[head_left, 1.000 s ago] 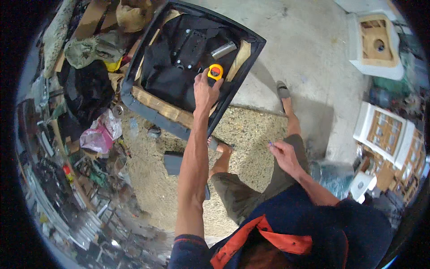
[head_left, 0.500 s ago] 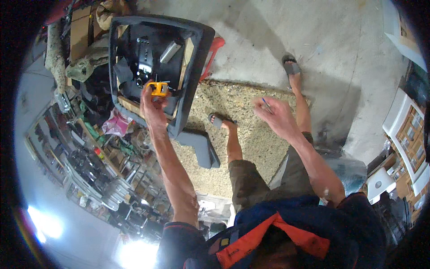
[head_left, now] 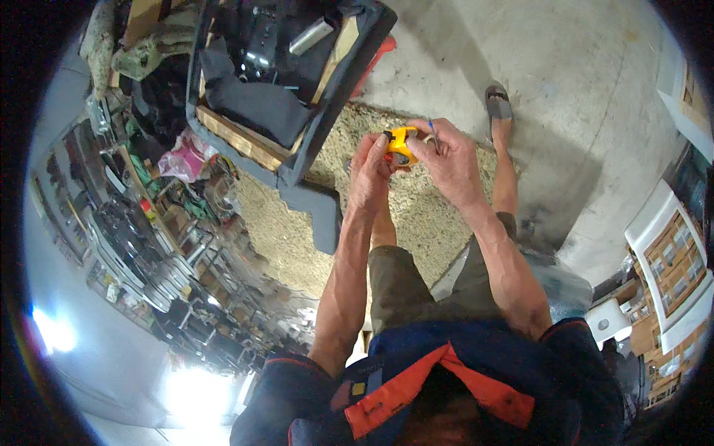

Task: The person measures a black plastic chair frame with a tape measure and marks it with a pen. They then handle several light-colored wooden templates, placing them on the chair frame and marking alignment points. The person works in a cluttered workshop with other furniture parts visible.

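In front of my body my left hand [head_left: 372,167] grips a yellow tape measure [head_left: 401,137], its fingers closed round the left side. My right hand [head_left: 454,167] is closed too, with a thin blue-capped pen [head_left: 433,130] between its fingers and its thumb on the same tape measure. Up and to the left sits a dark padded frame [head_left: 375,30] with wooden battens, loose black fabric [head_left: 256,108] and a silver tube [head_left: 311,36] inside. An L-shaped grey padded piece [head_left: 323,223] lies below it.
Heaps of metal parts, bags and a pink plastic bag [head_left: 184,154] crowd the left. A pebbled mat [head_left: 416,215] lies on the concrete floor [head_left: 573,89] under my feet. White items with wooden panels [head_left: 662,275] stand at the right. A red object [head_left: 375,63] is behind the frame.
My left hand has brought the tape measure from the frame to the middle, and my right hand has risen to meet it. The frame shifts in view as my head moves.
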Tool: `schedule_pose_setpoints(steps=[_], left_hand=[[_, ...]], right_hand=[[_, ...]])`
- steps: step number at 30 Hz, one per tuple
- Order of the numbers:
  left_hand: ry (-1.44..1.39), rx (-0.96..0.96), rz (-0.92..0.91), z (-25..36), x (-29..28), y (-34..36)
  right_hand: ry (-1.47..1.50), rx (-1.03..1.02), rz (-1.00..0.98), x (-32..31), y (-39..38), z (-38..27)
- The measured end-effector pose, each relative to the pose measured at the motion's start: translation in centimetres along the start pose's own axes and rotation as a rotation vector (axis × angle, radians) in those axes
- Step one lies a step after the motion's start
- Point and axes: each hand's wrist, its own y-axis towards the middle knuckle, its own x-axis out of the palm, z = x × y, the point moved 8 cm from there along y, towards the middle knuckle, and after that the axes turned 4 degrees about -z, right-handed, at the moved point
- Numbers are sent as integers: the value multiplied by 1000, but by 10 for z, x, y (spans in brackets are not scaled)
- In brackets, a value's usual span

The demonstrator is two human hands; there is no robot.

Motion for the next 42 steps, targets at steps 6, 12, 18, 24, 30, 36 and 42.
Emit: schedule_pose_setpoints(steps=[6,12,18,24,30,36,42], left_hand=[[43,34,10,-2,-22,-9],[782,116,-131,8,-16,-9],[1039,91,-136,-8,-11,-13],[983,-172,-101,-53,-50,2],[805,-276,-61,-86,-59,9],[744,-256,19,-66,-62,43],[811,-299,75,-19,-63,84]], right_hand=[[28,88,-87,12,0,26],[-72,234,-197,19,5,61],[32,302,-337,18,4,66],[473,275,-3,-62,50,64],[241,101,-27,-55,87,48],[195,-81,111,-42,119,41],[124,-116,164,-41,153,55]])
